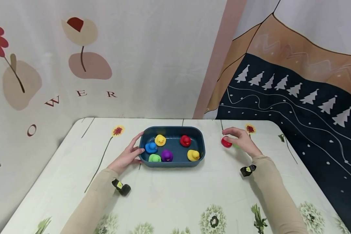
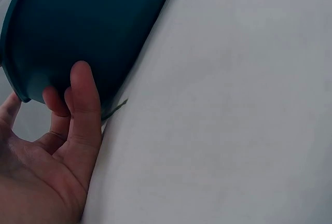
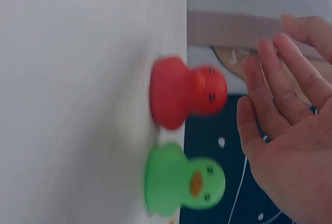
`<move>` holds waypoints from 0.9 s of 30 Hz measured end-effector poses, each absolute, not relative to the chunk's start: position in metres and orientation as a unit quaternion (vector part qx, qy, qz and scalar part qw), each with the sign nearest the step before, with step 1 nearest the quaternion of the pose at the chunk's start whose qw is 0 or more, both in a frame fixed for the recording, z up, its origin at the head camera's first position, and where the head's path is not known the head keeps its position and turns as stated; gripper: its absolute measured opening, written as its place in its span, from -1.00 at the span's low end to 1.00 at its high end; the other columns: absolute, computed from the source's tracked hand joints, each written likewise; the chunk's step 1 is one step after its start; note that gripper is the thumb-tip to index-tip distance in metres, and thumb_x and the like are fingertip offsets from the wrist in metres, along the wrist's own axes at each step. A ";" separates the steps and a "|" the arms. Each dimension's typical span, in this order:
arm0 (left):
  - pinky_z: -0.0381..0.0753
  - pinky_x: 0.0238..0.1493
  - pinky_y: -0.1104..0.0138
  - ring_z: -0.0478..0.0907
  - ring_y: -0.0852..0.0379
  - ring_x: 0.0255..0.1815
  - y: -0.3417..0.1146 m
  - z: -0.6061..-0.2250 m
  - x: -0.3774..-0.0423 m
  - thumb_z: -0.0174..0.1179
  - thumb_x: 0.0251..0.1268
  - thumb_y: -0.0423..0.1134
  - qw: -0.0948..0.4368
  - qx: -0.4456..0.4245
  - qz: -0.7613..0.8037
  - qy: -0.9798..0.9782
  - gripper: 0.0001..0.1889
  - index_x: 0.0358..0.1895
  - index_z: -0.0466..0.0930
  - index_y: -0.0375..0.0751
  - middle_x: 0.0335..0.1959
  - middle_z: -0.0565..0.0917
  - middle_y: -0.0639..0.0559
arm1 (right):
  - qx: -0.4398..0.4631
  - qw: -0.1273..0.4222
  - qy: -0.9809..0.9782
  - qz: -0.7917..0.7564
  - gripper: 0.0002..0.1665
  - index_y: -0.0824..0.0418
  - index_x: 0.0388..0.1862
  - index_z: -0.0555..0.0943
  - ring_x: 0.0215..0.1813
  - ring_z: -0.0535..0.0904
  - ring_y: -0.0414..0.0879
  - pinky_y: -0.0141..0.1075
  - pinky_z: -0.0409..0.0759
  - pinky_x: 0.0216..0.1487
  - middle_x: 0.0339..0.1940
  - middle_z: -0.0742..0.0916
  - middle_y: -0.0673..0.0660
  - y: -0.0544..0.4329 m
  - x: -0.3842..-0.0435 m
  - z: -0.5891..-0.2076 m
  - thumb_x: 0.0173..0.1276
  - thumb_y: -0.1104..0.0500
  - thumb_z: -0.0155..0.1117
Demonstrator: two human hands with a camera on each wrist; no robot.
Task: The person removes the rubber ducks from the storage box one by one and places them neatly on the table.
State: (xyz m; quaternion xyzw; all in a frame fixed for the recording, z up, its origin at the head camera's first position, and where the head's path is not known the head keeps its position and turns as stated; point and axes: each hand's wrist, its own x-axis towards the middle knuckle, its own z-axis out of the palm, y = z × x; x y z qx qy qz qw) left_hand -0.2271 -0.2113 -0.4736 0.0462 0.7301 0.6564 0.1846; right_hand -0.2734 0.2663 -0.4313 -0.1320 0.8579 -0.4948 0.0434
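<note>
A dark blue rectangular bin (image 1: 172,164) stands on the table with several small rubber ducks inside. My left hand (image 1: 129,154) is at its left end, extended fingers against the outer wall (image 2: 88,22). To the right of the bin, a red rubber duck (image 3: 174,92) and a green rubber duck (image 3: 171,180) stand upright side by side on the tabletop. My right hand (image 1: 240,140) hovers over this pair, holding nothing, and hides most of the green one in the head view. In the right wrist view its fingers are spread and relaxed, apart from both ducks.
Inside the bin are a blue duck (image 1: 151,148), a purple duck (image 1: 166,155), a green duck (image 1: 154,158), a red duck (image 1: 185,140) and two yellow ducks, one at the back (image 1: 160,140). A flower-printed cloth covers the table (image 1: 169,195); printed curtains (image 1: 152,65) hang behind.
</note>
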 end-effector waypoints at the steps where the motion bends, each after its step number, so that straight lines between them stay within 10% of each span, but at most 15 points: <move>1: 0.58 -0.05 0.09 0.37 -0.27 0.17 -0.211 -0.474 -0.227 0.03 0.46 -0.21 0.185 0.046 0.656 0.731 -0.26 0.53 -0.14 0.42 0.39 0.16 -0.42 | -0.135 0.044 0.857 -0.495 -0.60 0.38 0.11 0.55 0.25 0.40 0.22 0.16 0.22 0.30 0.11 0.60 0.30 0.263 -0.273 -0.432 0.35 0.22 0.29; 7: 0.58 -0.04 0.09 0.36 -0.29 0.19 -0.211 -0.476 -0.229 0.03 0.46 -0.19 0.184 0.044 0.651 0.735 -0.26 0.52 -0.13 0.44 0.42 0.11 -0.40 | -0.158 0.043 0.860 -0.483 -0.66 0.30 0.05 0.60 0.02 0.51 0.13 -0.06 0.50 0.05 0.04 0.65 0.24 0.244 -0.270 -0.437 0.33 0.21 0.31; 27: 0.56 0.00 0.04 0.31 -0.33 0.25 -0.212 -0.475 -0.229 0.01 0.48 -0.22 0.186 0.040 0.648 0.738 -0.27 0.52 -0.14 0.44 0.47 0.01 -0.37 | -0.223 0.062 0.835 -0.498 -0.66 0.47 0.06 0.58 0.23 0.42 0.21 0.19 0.21 0.29 0.04 0.65 0.33 0.179 -0.248 -0.398 0.32 0.37 0.25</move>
